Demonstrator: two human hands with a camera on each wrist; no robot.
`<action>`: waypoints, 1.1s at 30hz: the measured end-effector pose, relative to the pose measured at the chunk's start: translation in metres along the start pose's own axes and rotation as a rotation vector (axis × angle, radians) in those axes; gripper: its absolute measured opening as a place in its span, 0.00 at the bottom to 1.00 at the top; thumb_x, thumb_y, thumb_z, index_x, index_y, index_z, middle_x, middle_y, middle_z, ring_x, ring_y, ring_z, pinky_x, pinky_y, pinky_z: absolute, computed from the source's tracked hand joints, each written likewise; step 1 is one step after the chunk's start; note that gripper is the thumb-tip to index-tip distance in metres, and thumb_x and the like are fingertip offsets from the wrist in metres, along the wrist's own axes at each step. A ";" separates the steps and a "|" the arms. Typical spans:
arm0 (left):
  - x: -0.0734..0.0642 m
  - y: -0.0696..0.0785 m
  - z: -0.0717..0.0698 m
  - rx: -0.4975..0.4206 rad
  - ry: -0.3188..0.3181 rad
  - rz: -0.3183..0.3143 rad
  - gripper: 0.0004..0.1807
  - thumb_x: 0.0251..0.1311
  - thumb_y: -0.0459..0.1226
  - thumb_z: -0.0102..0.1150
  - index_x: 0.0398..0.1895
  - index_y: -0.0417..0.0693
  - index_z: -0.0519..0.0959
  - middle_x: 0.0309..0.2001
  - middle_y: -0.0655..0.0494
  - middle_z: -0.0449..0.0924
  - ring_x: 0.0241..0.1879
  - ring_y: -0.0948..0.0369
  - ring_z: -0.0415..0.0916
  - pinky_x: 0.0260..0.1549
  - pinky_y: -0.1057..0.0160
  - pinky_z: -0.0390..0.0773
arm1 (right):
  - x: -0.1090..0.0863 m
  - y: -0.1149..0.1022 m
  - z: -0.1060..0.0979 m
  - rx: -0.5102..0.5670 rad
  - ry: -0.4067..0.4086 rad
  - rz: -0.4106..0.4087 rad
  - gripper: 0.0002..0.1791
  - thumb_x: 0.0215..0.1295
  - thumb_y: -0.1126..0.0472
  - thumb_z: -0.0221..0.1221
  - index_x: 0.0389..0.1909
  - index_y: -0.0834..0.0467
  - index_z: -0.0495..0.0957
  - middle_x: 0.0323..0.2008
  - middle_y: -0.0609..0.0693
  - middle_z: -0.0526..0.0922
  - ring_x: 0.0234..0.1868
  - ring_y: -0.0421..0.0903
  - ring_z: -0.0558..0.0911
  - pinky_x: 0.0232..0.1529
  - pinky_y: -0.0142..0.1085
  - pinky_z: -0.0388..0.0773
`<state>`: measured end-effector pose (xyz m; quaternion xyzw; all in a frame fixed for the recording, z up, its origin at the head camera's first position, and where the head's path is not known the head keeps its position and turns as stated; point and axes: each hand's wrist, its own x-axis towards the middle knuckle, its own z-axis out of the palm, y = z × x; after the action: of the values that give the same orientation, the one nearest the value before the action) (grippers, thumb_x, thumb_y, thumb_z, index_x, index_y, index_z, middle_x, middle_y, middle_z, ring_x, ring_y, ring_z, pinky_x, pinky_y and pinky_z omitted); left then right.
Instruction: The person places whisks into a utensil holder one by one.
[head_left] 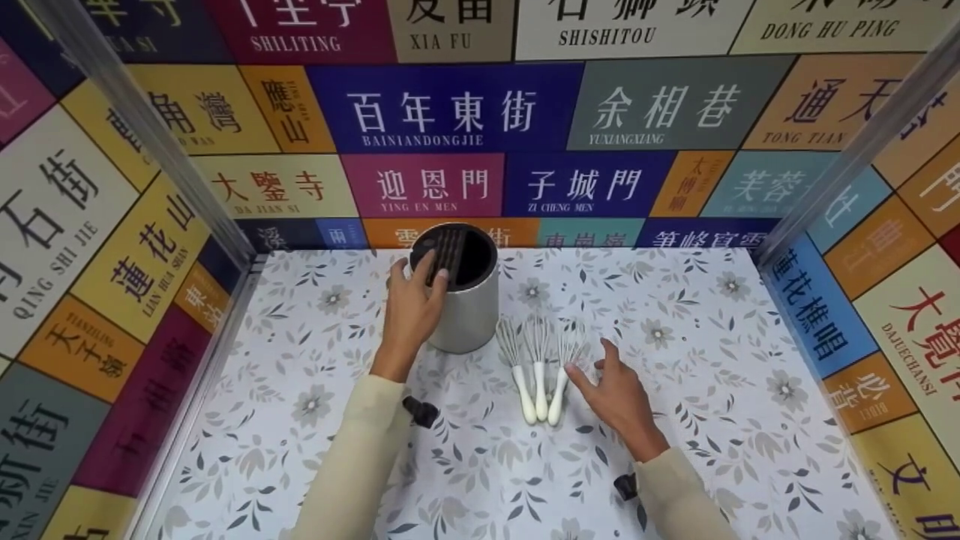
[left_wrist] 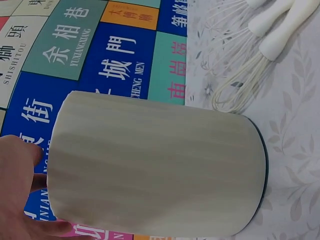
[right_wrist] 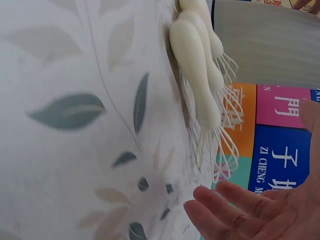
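Note:
A pale grey cylindrical utensil holder [head_left: 466, 319] with a dark rim stands upright at the back of the table. My left hand [head_left: 417, 300] is at its top left, with spread, slightly bent fingers over the rim; in the left wrist view the holder's wall [left_wrist: 160, 165] hides some fingertips. Dark slats [head_left: 450, 251] cross part of its opening. Three whisks with white handles [head_left: 540, 390] lie side by side, wire ends toward the back. My right hand [head_left: 619, 394] hovers just right of them, fingers extended and holding nothing; the right wrist view shows its open palm [right_wrist: 270, 215].
A white floral-patterned cloth [head_left: 315, 450] covers the table. Panels printed with Chinese place names [head_left: 450, 112] rise behind and on both sides, with clear corner posts [head_left: 840, 172]. A black wrist-camera piece [head_left: 421, 412] sits at the left cuff.

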<state>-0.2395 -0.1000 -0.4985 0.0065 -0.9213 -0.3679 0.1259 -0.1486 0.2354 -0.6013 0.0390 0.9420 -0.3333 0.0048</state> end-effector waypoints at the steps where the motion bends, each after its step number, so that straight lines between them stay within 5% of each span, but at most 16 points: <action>1: 0.001 0.000 0.001 -0.009 0.000 -0.001 0.28 0.75 0.53 0.49 0.74 0.58 0.71 0.74 0.33 0.59 0.70 0.39 0.66 0.65 0.39 0.70 | -0.001 0.000 0.003 -0.005 -0.004 0.007 0.58 0.62 0.20 0.50 0.79 0.58 0.53 0.57 0.63 0.82 0.50 0.62 0.84 0.49 0.60 0.77; 11: 0.007 -0.005 0.004 -0.025 0.043 0.031 0.25 0.71 0.46 0.57 0.68 0.50 0.78 0.67 0.31 0.68 0.65 0.38 0.71 0.63 0.41 0.72 | -0.006 -0.005 0.019 0.047 -0.006 0.039 0.47 0.67 0.33 0.60 0.73 0.66 0.64 0.42 0.56 0.85 0.39 0.54 0.85 0.44 0.53 0.79; 20: 0.011 -0.004 -0.003 -0.042 -0.068 -0.063 0.25 0.75 0.47 0.51 0.72 0.57 0.74 0.69 0.34 0.64 0.64 0.40 0.71 0.63 0.41 0.71 | -0.005 -0.009 0.029 0.161 -0.040 0.130 0.43 0.65 0.39 0.65 0.69 0.65 0.68 0.30 0.51 0.84 0.17 0.43 0.80 0.22 0.37 0.76; 33: 0.018 -0.008 -0.007 -0.043 -0.119 -0.089 0.25 0.75 0.49 0.49 0.72 0.62 0.73 0.64 0.39 0.65 0.59 0.43 0.72 0.58 0.41 0.73 | 0.004 -0.011 0.039 0.162 -0.041 0.132 0.30 0.63 0.51 0.69 0.59 0.66 0.76 0.33 0.55 0.88 0.27 0.46 0.85 0.25 0.39 0.80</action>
<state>-0.2560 -0.1121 -0.4947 0.0227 -0.9178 -0.3925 0.0545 -0.1545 0.2023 -0.6252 0.0946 0.9070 -0.4080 0.0429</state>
